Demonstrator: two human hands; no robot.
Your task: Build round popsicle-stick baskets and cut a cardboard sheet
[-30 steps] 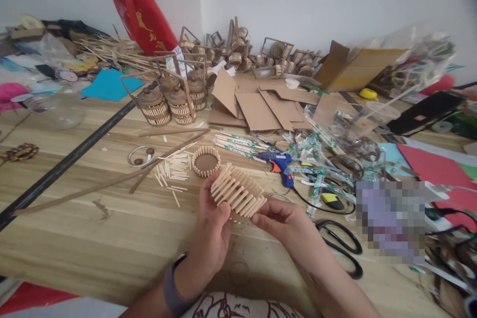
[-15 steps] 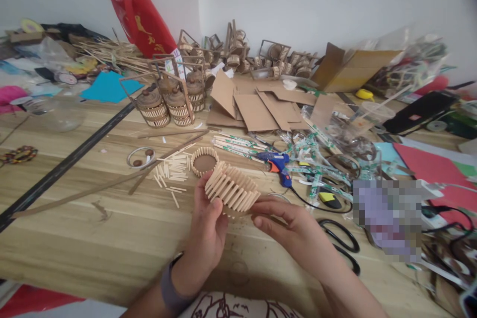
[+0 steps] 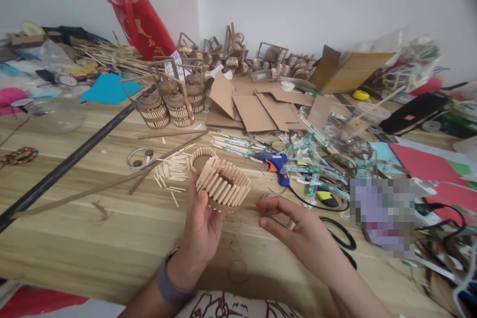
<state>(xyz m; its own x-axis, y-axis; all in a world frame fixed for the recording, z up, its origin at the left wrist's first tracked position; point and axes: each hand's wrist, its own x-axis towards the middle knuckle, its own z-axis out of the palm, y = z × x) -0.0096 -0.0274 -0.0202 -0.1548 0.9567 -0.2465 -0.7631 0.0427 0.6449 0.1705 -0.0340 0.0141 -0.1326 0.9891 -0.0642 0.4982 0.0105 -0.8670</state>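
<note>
My left hand [image 3: 203, 218] grips a small round basket [image 3: 225, 186] made of short wooden sticks standing around a cardboard base. The basket is tilted above the table, thumb on its near side. To its right, my right hand [image 3: 285, 216] is apart from it, thumb and fingers separated with nothing seen between them. A thin ring [image 3: 278, 195] lies partly behind that hand. Just behind the held basket sits a second stick-walled ring [image 3: 201, 157] with a cardboard floor, partly hidden. Loose short sticks [image 3: 175, 168] are scattered to the left.
A blue glue gun [image 3: 278, 163] lies right of the basket, its cord running right past black-handled scissors [image 3: 341, 233]. Cardboard pieces [image 3: 253, 112] and finished tiered baskets [image 3: 179, 109] stand farther back. A long brown strip [image 3: 93, 184] crosses the left side.
My right hand has come away from the basket and moved slightly right. My left hand has shifted the basket a little left and tilted it, showing more of its inside.
</note>
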